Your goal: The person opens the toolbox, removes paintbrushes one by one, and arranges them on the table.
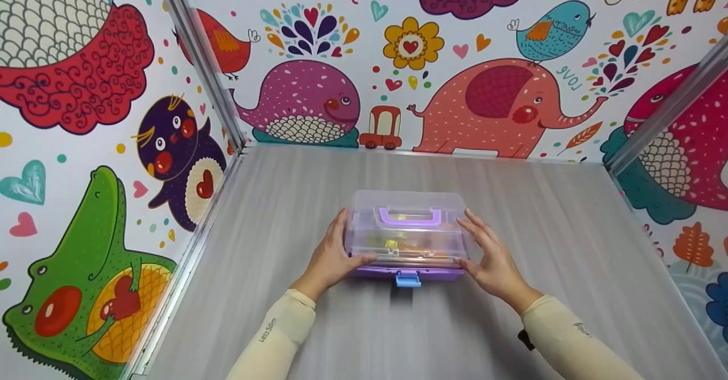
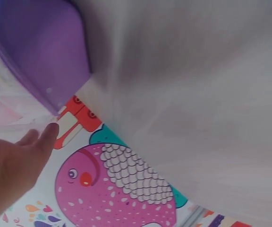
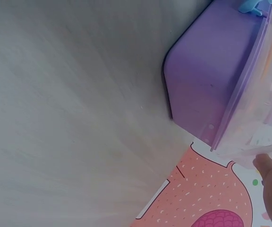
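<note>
Left hand (image 1: 325, 259) and right hand (image 1: 493, 257), fingers parted, grip the clear-lidded purple carry box (image 1: 410, 236); yellow and orange items (image 1: 392, 245) show inside.

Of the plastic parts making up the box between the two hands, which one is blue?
The small latch at the front centre. Its blue sets it apart: the handle and base are purple, the lid see-through.

Cartoon-printed white walls (image 1: 372, 41) with a whale (image 1: 307, 95) and elephant (image 1: 455, 112) around a grey tabletop (image 1: 273, 198)

Cream sleeves (image 1: 280, 337) bear dark lettering (image 1: 268, 330), the right showing a black piece (image 1: 526, 340).
</note>
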Tool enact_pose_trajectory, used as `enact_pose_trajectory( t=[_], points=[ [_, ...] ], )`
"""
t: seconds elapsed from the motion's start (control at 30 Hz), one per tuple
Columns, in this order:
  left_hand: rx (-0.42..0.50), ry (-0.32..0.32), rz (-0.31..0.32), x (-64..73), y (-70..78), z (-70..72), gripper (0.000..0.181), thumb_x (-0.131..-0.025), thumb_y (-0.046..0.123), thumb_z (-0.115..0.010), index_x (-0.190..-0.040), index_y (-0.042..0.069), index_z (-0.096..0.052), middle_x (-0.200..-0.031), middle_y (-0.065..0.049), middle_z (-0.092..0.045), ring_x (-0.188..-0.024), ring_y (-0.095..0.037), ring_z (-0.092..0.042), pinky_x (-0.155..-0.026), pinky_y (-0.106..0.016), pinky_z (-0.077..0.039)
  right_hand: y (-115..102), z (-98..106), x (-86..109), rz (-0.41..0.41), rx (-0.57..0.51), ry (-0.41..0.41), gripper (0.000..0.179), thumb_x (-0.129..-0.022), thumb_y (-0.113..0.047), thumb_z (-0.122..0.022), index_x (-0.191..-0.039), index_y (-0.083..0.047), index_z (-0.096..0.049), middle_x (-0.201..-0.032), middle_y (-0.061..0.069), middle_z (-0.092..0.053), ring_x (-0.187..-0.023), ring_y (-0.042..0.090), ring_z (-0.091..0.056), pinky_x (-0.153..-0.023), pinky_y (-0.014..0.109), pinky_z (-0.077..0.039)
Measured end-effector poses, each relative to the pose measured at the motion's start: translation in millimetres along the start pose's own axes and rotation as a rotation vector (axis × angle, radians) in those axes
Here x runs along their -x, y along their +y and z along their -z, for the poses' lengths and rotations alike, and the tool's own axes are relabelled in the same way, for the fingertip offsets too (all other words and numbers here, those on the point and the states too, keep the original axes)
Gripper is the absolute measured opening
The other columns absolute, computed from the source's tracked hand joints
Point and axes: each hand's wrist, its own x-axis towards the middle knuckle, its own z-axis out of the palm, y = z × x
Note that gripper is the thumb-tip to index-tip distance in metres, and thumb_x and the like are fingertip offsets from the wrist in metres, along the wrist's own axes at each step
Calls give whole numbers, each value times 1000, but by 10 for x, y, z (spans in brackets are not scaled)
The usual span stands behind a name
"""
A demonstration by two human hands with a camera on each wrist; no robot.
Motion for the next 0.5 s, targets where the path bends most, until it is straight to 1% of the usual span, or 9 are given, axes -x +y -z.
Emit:
enact_pose_trajectory(
  t=[0.07, 0.13, 0.3, 0.43, 0.5],
  points=[
    [16, -9, 22, 20, -50, -1, 129, -67, 68, -81, -161, 16, -10, -163, -12, -20, -144, -31, -29, -114, -50, -29, -6, 3, -4, -5, -8, 4, 95, -65, 17, -84, -147, -12, -48, -156, 18, -36, -139, 36, -38, -98, 50, -44],
    [31, -19, 43, 36, -103, -8, 130, -66, 67, -82, -161, 14, -10, -163, -14, -21, -144, -30, -30, -114, -50, -28, -12, 7, -7, -14, -15, 1, 94, -65, 18, -84, -147, -12, -48, -156, 17, -36, -139, 35, -38, -98, 52, -44],
    [43, -53, 67, 62, -212, -35, 125, -67, 59, -86, -158, 7, -20, -157, -20, -33, -141, -35, -35, -114, -52, -29, -25, 18, -12, -33, -23, -5, 92, -66, 18, -83, -147, -10, -48, -157, 15, -35, -140, 34, -37, -100, 50, -43],
    [42, -94, 57, 72, -261, -73, 115, -69, 51, -88, -155, 3, -29, -151, -22, -42, -138, -37, -40, -113, -52, -31, -37, 25, -13, -46, -25, -12, 91, -67, 18, -83, -147, -9, -48, -158, 14, -34, -141, 34, -36, -101, 49, -42],
    [43, -97, 44, 69, -278, -90, 110, -70, 46, -90, -153, 2, -32, -147, -22, -46, -135, -36, -43, -112, -52, -32, -40, 26, -15, -47, -21, -15, 91, -67, 17, -83, -147, -9, -48, -158, 12, -33, -141, 33, -36, -101, 48, -41]
  ],
)
